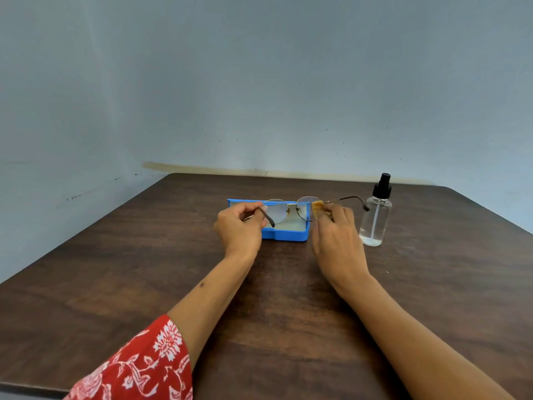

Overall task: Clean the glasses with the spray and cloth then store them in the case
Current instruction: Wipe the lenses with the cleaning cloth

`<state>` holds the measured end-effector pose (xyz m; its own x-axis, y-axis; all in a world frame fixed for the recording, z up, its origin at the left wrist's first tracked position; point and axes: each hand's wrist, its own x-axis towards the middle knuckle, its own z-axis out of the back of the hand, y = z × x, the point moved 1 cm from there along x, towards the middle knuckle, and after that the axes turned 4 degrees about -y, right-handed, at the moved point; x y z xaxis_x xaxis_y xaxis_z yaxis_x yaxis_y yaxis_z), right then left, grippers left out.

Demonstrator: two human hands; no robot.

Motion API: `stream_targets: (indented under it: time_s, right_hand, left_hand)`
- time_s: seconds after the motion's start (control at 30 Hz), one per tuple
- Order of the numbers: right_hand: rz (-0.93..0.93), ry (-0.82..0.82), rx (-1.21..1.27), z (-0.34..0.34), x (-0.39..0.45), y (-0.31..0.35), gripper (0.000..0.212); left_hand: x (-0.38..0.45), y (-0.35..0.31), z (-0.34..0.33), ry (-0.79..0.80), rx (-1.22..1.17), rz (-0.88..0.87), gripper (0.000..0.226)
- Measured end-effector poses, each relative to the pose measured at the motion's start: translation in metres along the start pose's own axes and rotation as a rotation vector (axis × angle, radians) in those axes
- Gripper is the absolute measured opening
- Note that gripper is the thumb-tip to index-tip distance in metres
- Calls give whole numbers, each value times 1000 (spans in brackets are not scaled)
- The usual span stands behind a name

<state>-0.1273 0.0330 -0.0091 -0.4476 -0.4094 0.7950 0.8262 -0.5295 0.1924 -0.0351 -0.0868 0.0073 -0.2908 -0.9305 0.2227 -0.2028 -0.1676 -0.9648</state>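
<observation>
Above the open blue case point(284, 233), the glasses point(291, 209) are held clear of the surface point(144, 269), lenses facing the person. Left temple is pinched by the curled fingers of the left hand point(239, 229), near the hinge; judged a steadying hold, so the frame is kept from twisting while the other lens is rubbed. A small tan cloth point(317, 207) is gripped in the right hand point(336, 241), fingers closed round it and pressed to the outer edge of the right lens. Right temple is left unfolded, reaching out toward the spray bottle point(375, 215).

Spray bottle is stood upright just beside the right hand, not touched, cap on; a little clear liquid is seen at its base. Placement within easy reach is probably deliberate.

Case is set directly under the glasses, lid back, pale lining exposed and nothing seen inside. Judged ready for storing.

Step in hand is judged to be wiping of the right lens. Whether the lens is wet cannot be told. Folding and storing are not yet done.
</observation>
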Motion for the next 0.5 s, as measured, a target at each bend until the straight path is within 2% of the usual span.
stream_targets:
  time_s: [0.13, 0.33, 0.5]
  right_hand:
    - [104, -15, 122, -2, -5, 8, 28]
    - [-2, -59, 114, 1, -1, -2, 29]
    - [93, -22, 127, -3, -5, 9, 29]
  left_hand:
    - [0, 1, 1, 7, 26, -38, 12]
    - [2, 0, 1, 9, 5, -38, 11]
    - [1, 1, 1, 20, 12, -53, 12]
